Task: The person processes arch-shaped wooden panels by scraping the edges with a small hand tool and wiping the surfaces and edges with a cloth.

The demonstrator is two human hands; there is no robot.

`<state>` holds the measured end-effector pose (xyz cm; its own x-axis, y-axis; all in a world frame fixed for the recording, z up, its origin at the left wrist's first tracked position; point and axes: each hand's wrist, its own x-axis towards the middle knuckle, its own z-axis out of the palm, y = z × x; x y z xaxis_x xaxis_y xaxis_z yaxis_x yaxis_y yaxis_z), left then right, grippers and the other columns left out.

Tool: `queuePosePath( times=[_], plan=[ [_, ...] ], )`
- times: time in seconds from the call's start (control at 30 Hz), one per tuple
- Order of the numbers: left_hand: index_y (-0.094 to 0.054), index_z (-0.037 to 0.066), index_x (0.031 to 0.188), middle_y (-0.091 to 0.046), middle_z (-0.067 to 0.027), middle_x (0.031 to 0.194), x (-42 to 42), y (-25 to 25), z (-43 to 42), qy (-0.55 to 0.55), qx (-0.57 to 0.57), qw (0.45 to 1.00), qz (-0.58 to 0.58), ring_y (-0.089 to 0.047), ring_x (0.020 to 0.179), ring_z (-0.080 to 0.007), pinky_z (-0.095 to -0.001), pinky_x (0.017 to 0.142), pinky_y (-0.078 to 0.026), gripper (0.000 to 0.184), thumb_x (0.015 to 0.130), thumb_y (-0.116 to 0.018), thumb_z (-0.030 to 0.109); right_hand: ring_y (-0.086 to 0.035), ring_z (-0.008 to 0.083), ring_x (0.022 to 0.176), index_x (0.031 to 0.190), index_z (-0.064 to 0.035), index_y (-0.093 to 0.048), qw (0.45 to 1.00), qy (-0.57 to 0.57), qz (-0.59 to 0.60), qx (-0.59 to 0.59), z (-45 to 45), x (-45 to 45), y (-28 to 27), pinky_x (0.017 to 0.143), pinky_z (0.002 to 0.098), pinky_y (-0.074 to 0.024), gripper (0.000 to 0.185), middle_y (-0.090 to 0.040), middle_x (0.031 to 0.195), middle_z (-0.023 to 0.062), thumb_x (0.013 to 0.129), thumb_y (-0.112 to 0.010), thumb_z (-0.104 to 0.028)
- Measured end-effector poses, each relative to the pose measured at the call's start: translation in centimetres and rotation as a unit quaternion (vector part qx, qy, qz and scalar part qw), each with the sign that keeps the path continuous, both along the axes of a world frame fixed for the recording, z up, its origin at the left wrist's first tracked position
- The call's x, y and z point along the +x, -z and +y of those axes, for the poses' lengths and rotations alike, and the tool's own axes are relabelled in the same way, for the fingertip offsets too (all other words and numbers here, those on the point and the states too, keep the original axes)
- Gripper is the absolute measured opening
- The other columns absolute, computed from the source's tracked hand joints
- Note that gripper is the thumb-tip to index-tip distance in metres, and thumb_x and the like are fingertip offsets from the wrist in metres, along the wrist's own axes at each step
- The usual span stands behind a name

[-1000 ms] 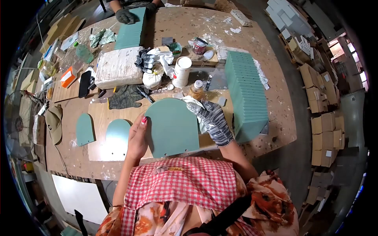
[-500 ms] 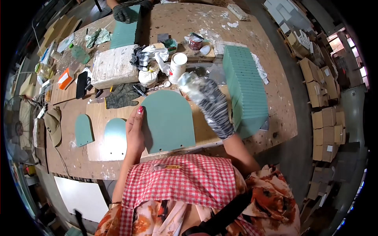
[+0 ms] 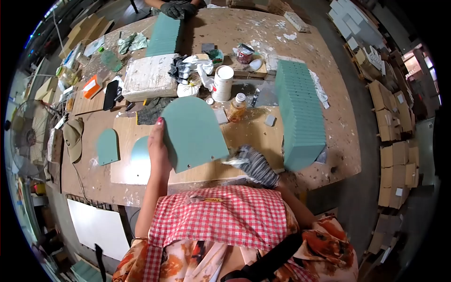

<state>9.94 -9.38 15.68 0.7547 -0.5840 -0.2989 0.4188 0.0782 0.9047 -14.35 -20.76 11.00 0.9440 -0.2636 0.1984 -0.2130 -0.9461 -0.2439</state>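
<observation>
My bare left hand (image 3: 159,146) grips the left edge of a green arched panel (image 3: 193,134), thumb on its face. The panel is held up at a tilt, and two small holes show near its straight lower edge. My right hand (image 3: 256,165), in a grey striped knit glove, is at the panel's lower right corner. Its fingers are closed on a whitish cloth (image 3: 231,162), only partly visible. Two smaller green arched panels, one (image 3: 108,146) fully visible and one (image 3: 140,162) partly behind my left arm, lie to the left.
A tall stack of green panels (image 3: 303,113) stands at right. Behind my panel are an amber bottle (image 3: 237,108), a white tub (image 3: 222,84), a small grey block (image 3: 270,120) and a wrapped white block (image 3: 150,77). Across the table, another person's gloved hands (image 3: 173,10) rest on green panels.
My right hand has moved from above the panel's upper right down to its lower right corner. The panel has turned slightly. The amber bottle and grey block are now uncovered.
</observation>
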Motion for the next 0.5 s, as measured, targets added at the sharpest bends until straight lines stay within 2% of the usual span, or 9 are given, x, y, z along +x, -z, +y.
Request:
queuePosePath(
  times=[0.03, 0.07, 0.1, 0.13, 0.17, 0.23, 0.27, 0.43, 0.5],
  plan=[
    [-0.058, 0.000, 0.109, -0.063, -0.0042, 0.096, 0.0, -0.1, 0.1, 0.019, 0.023, 0.999, 0.024, -0.057, 0.082, -0.0109, -0.0241, 0.076, -0.046, 0.035, 0.094, -0.050, 0.030, -0.061, 0.0156, 0.083, 0.109, -0.0054, -0.059, 0.993, 0.000, 0.093, -0.067, 0.0, -0.5, -2.2, 0.074, 0.0255, -0.0511, 0.023, -0.064, 0.092, 0.0062, 0.091, -0.057, -0.019],
    [-0.058, 0.000, 0.111, -0.063, -0.0050, 0.098, -0.7, -1.5, 0.2, 0.053, 0.008, 0.998, 0.039, -0.058, 0.083, -0.0110, -0.0241, 0.075, -0.046, 0.035, 0.094, -0.050, 0.029, -0.061, 0.0156, 0.083, 0.109, -0.0054, -0.059, 0.994, -0.008, 0.089, -0.070, -0.5, -1.0, -2.1, 0.074, 0.0255, -0.0511, 0.023, -0.064, 0.092, 0.0062, 0.091, -0.057, -0.019],
    [-0.056, -0.001, 0.113, -0.063, -0.0055, 0.100, -0.8, -1.2, 0.6, 0.108, -0.010, 0.994, 0.028, -0.059, 0.085, -0.0114, -0.0243, 0.077, -0.046, 0.034, 0.094, -0.048, 0.027, -0.062, 0.0150, 0.083, 0.111, -0.0046, -0.059, 0.926, 0.120, -0.067, 0.352, -1.0, -1.4, -1.6, 0.074, 0.0254, -0.0515, 0.025, -0.065, 0.093, 0.0073, 0.090, -0.058, -0.020],
    [-0.055, -0.001, 0.114, -0.063, -0.0058, 0.100, -1.2, -0.4, 0.8, 0.136, -0.038, 0.989, 0.044, -0.059, 0.086, -0.0116, -0.0245, 0.077, -0.047, 0.034, 0.095, -0.047, 0.026, -0.063, 0.0145, 0.082, 0.112, -0.0039, -0.058, 0.650, 0.223, -0.200, 0.698, -1.3, -1.8, -0.9, 0.073, 0.0253, -0.0519, 0.028, -0.065, 0.094, 0.0084, 0.090, -0.058, -0.022],
    [-0.055, -0.001, 0.114, -0.063, -0.0061, 0.101, -1.8, 0.5, 0.8, 0.165, -0.066, 0.982, 0.060, -0.060, 0.087, -0.0119, -0.0247, 0.078, -0.047, 0.033, 0.095, -0.046, 0.025, -0.063, 0.0144, 0.085, 0.108, -0.0008, -0.060, 0.625, 0.216, -0.266, 0.701, -1.5, -1.3, -1.3, 0.077, 0.0252, -0.0515, 0.029, -0.066, 0.094, 0.0083, 0.089, -0.060, -0.023],
    [-0.053, -0.002, 0.117, -0.063, -0.0064, 0.102, -2.5, 1.7, 0.9, 0.193, -0.067, 0.976, 0.073, -0.061, 0.087, -0.0125, -0.0252, 0.079, -0.048, 0.034, 0.096, -0.044, 0.024, -0.062, 0.0147, 0.084, 0.105, 0.0027, -0.060, 0.817, 0.279, -0.062, 0.500, -1.4, 0.2, -5.4, 0.077, 0.0253, -0.0503, 0.031, -0.066, 0.092, 0.0077, 0.088, -0.063, -0.023],
    [-0.052, -0.002, 0.119, -0.063, -0.0071, 0.104, -2.8, 1.9, 0.9, 0.214, -0.046, 0.971, 0.093, -0.061, 0.089, -0.0127, -0.0253, 0.080, -0.048, 0.036, 0.097, -0.043, 0.025, -0.059, 0.0132, 0.080, 0.105, 0.0039, -0.060, 0.705, 0.164, -0.195, 0.662, -1.2, -0.2, -2.0, 0.075, 0.0256, -0.0485, 0.034, -0.064, 0.089, 0.0059, 0.085, -0.066, -0.023],
    [-0.051, -0.001, 0.122, -0.061, -0.0128, 0.110, -4.6, -0.3, 2.2, 0.197, -0.059, 0.962, 0.178, -0.060, 0.097, -0.0176, -0.0310, 0.085, -0.048, 0.050, 0.098, -0.036, 0.040, -0.053, 0.0091, 0.080, 0.109, 0.0040, -0.059, 0.747, 0.204, -0.173, 0.609, 0.2, -0.7, -2.6, 0.075, 0.0253, -0.0445, 0.037, -0.062, 0.089, 0.0035, 0.084, -0.068, -0.021],
    [-0.051, -0.001, 0.123, -0.061, -0.0142, 0.112, -4.7, 0.4, 3.0, 0.212, -0.081, 0.956, 0.186, -0.059, 0.099, -0.0190, -0.0338, 0.086, -0.048, 0.054, 0.098, -0.034, 0.044, -0.053, 0.0088, 0.082, 0.112, 0.0032, -0.058, 0.699, 0.194, -0.218, 0.653, 0.9, -1.0, -3.5, 0.077, 0.0243, -0.0434, 0.037, -0.062, 0.092, 0.0033, 0.084, -0.068, -0.019]
  ],
)
